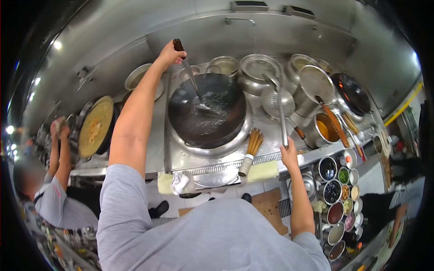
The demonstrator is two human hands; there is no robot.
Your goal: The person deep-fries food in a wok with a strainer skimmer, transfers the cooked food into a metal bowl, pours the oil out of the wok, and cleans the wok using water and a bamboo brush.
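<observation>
My left hand point(170, 55) is closed around the dark handle of a wok spatula point(191, 82), raised above the far left rim. Its blade dips into the wok point(180, 118), which has bubbling liquid at the bottom. My right hand point(289, 153) grips the metal handle of a ladle point(282, 115) at the counter's front edge. The ladle's bowl points away from me, toward a steel pot point(253, 83). Beneath its handle lies a round perforated skimmer point(270, 103). A bamboo wok brush point(253, 147) rests between the wok and my right hand.
A strainer point(316, 81) sits over a pot, beside an orange-filled pot point(326, 128) and a second wok point(350, 95). Seasoning containers point(333, 191) stand at right. At left are another pan of food point(96, 127) and a co-worker point(68, 198). A tap point(242, 19) runs behind.
</observation>
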